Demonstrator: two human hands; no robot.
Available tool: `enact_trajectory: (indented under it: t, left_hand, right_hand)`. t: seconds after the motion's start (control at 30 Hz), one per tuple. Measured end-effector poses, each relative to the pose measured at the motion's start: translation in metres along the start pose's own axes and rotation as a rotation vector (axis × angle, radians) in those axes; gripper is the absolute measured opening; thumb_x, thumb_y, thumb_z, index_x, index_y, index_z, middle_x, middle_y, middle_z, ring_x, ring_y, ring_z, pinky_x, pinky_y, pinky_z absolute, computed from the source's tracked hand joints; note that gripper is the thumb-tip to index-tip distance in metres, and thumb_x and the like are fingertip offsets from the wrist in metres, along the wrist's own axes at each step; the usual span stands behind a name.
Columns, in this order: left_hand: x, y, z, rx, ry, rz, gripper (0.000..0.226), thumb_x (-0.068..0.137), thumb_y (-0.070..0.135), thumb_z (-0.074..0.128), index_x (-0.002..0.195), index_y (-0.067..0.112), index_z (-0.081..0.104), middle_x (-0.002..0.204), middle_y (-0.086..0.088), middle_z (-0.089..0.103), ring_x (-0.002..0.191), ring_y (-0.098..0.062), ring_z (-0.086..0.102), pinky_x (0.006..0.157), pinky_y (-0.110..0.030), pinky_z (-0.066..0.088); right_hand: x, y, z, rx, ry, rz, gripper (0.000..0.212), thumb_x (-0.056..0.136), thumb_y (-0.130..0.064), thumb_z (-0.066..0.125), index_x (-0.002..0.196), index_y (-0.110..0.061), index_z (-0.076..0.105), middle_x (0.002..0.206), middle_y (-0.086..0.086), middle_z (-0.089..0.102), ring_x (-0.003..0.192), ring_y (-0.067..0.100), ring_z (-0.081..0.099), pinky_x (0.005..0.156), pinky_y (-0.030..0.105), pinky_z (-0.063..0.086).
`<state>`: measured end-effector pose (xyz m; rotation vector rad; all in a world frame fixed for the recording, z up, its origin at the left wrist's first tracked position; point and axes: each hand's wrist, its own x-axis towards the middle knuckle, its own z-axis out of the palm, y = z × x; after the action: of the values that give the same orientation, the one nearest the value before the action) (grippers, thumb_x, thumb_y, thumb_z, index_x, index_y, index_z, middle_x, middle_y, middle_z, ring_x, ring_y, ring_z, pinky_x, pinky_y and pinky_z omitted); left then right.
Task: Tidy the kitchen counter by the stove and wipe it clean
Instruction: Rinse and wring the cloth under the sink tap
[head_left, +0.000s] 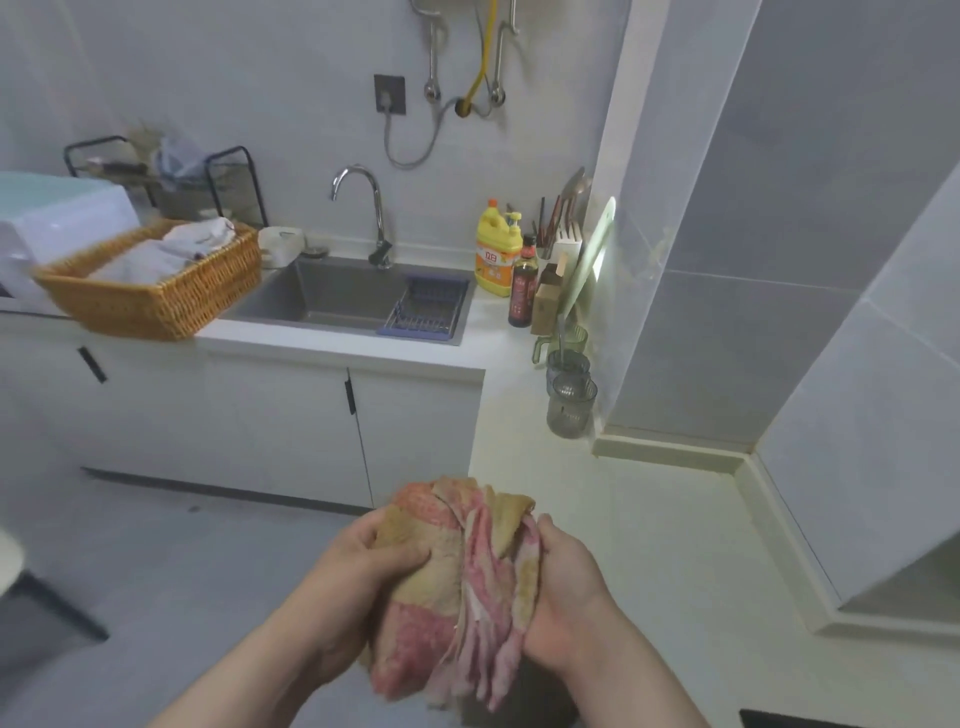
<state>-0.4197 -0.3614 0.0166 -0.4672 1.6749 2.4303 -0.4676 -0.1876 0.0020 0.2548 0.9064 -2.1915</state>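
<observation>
While left grip and right grip clutch, cloth bunched between

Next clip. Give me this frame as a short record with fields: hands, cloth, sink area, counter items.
left hand: grips the cloth's left side
right hand: grips its right side
cloth: pink and yellow, bunched between both hands
sink: steel, rack inside at its right
wicker basket: left of the sink, holds white towels
yellow detergent bottle: right of the sink, by the wall
dark bottle: just in front of it
</observation>
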Motion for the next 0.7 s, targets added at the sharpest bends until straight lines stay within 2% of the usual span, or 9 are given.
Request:
enact_trajectory:
  t: [0.07, 0.1, 0.13, 0.2, 0.3, 0.43, 0.53, 0.6, 0.7]
  left_hand:
    - [-0.008, 0.006, -0.010, -0.004, 0.015, 0.016, 0.047, 0.060, 0.001, 0.068, 0.107, -0.001, 0.063, 0.098, -0.027, 0.069, 0.077, -0.034, 0.069, 0.064, -0.037, 0.059]
    - [-0.012, 0.008, -0.015, -0.011, 0.016, 0.018, 0.046, 0.060, 0.001, 0.067, 0.106, 0.000, 0.064, 0.097, -0.027, 0.070, 0.076, -0.034, 0.069, 0.063, -0.037, 0.059]
    - [-0.015, 0.010, -0.019, -0.018, 0.013, 0.025, 0.044, 0.061, 0.002, 0.067, 0.105, 0.000, 0.064, 0.096, -0.026, 0.070, 0.075, -0.034, 0.069, 0.062, -0.037, 0.059]
    - [-0.021, 0.015, -0.027, -0.013, 0.016, 0.045, 0.043, 0.061, 0.002, 0.068, 0.103, 0.000, 0.064, 0.094, -0.025, 0.070, 0.075, -0.034, 0.069, 0.061, -0.037, 0.058]
    - [-0.026, 0.020, -0.042, 0.000, 0.030, 0.075, 0.038, 0.061, 0.003, 0.070, 0.099, 0.002, 0.067, 0.093, -0.024, 0.071, 0.076, -0.034, 0.070, 0.060, -0.037, 0.058]
    - [-0.031, 0.029, -0.069, 0.013, 0.060, 0.094, 0.038, 0.062, 0.004, 0.072, 0.099, 0.003, 0.067, 0.095, -0.025, 0.070, 0.080, -0.037, 0.069, 0.065, -0.041, 0.059]
    - [-0.031, 0.034, -0.093, 0.005, 0.078, 0.108, 0.037, 0.060, 0.004, 0.072, 0.097, 0.002, 0.066, 0.092, -0.025, 0.071, 0.076, -0.036, 0.070, 0.063, -0.040, 0.059]
    - [-0.029, 0.038, -0.110, -0.022, 0.087, 0.113, 0.037, 0.059, 0.003, 0.072, 0.095, 0.002, 0.067, 0.090, -0.024, 0.071, 0.074, -0.034, 0.070, 0.061, -0.039, 0.059]
    - [-0.024, 0.049, -0.136, -0.068, 0.089, 0.131, 0.029, 0.062, 0.007, 0.071, 0.090, 0.003, 0.070, 0.094, -0.026, 0.070, 0.077, -0.034, 0.068, 0.066, -0.039, 0.059]
  right_hand:
    - [0.000, 0.009, 0.005, -0.025, 0.056, 0.038, 0.081, 0.099, -0.060, 0.018, 0.114, -0.001, 0.070, 0.122, 0.029, 0.063, 0.117, 0.042, 0.060, 0.109, 0.055, 0.037]
    - [0.000, 0.014, 0.007, -0.073, 0.030, 0.037, 0.077, 0.098, -0.060, 0.023, 0.116, -0.002, 0.070, 0.124, 0.028, 0.063, 0.117, 0.041, 0.060, 0.110, 0.055, 0.036]
    - [-0.002, 0.019, 0.011, -0.082, 0.002, 0.040, 0.067, 0.097, -0.055, 0.033, 0.120, -0.002, 0.068, 0.125, 0.027, 0.062, 0.117, 0.040, 0.060, 0.110, 0.056, 0.037]
    - [-0.001, 0.026, 0.021, -0.136, -0.018, 0.002, 0.042, 0.095, -0.033, 0.052, 0.122, -0.003, 0.064, 0.121, 0.026, 0.065, 0.113, 0.040, 0.063, 0.106, 0.057, 0.041]
    - [0.008, 0.037, 0.032, -0.223, 0.022, -0.079, 0.027, 0.095, -0.014, 0.055, 0.120, -0.006, 0.063, 0.116, 0.025, 0.067, 0.110, 0.040, 0.065, 0.102, 0.058, 0.045]
    - [0.023, 0.054, 0.054, -0.235, 0.027, -0.082, 0.031, 0.093, -0.014, 0.059, 0.123, -0.005, 0.061, 0.117, 0.026, 0.066, 0.110, 0.042, 0.064, 0.100, 0.061, 0.045]
    - [0.037, 0.069, 0.072, -0.250, 0.050, -0.097, 0.044, 0.085, -0.014, 0.066, 0.126, -0.004, 0.056, 0.120, 0.028, 0.065, 0.111, 0.044, 0.063, 0.099, 0.060, 0.046]
    - [0.047, 0.077, 0.084, -0.284, 0.014, -0.115, 0.045, 0.083, -0.012, 0.067, 0.125, -0.001, 0.058, 0.119, 0.030, 0.064, 0.111, 0.044, 0.063, 0.098, 0.059, 0.047]
    - [0.060, 0.086, 0.108, -0.353, -0.071, -0.125, 0.048, 0.081, -0.011, 0.072, 0.125, 0.003, 0.058, 0.120, 0.031, 0.063, 0.111, 0.044, 0.062, 0.094, 0.052, 0.052]
